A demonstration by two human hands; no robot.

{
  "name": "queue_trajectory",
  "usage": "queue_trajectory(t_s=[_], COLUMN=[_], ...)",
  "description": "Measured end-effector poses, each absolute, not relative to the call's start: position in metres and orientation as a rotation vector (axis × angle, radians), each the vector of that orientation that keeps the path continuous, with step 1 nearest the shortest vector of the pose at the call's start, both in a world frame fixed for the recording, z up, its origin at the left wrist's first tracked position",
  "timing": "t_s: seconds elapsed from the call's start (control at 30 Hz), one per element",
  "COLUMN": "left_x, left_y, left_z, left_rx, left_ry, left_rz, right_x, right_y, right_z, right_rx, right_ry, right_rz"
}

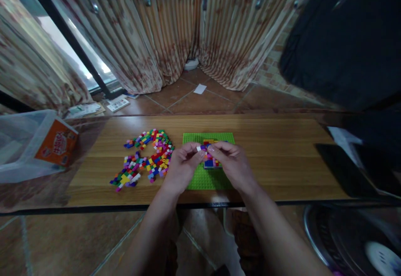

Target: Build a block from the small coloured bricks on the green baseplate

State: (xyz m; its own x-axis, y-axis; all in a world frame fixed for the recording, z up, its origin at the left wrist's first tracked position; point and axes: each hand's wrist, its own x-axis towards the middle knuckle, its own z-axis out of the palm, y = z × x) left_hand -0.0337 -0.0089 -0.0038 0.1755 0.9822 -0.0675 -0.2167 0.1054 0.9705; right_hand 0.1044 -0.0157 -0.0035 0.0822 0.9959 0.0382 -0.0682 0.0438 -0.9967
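Just right of the frame's centre, a small white brick (198, 148) sits pinched in the fingertips of the left hand (181, 168), touching those of the right hand (230, 164), which closes on a blue piece (204, 147) beside it. Both hover over a brick build (211, 162) on the green baseplate (203, 180). Loose bricks (145, 159) lie left on the wooden table (282, 159); a clear bin (21, 142) sits at far left.

Daylight enters through the bright glass door gap (78, 54) at upper left, blown out white. The room is otherwise dim. The long wooden tabletop (282, 159) shows soft glare; frame edges bend and blur.
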Motion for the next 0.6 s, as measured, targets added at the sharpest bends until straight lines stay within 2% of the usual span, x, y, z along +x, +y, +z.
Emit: queue_trajectory(t_s=[0.2,0.4,0.6], left_x=[-0.029,-0.035,-0.038], left_y=[-0.009,-0.005,-0.003], left_z=[-0.008,-0.007,-0.008], left_rx=[0.939,0.816,0.795], left_ry=[0.942,1.078,1.144], left_rz=[1.137,1.180,1.166], right_x=[0.115,0.149,0.154], right_y=[-0.014,-0.009,0.001], right_z=[-0.007,-0.016,-0.021], right_rx=[-1.236,-1.477,-1.581], right_ry=[-1.090,-1.415,-1.627], right_rz=[1.068,0.543,0.409])
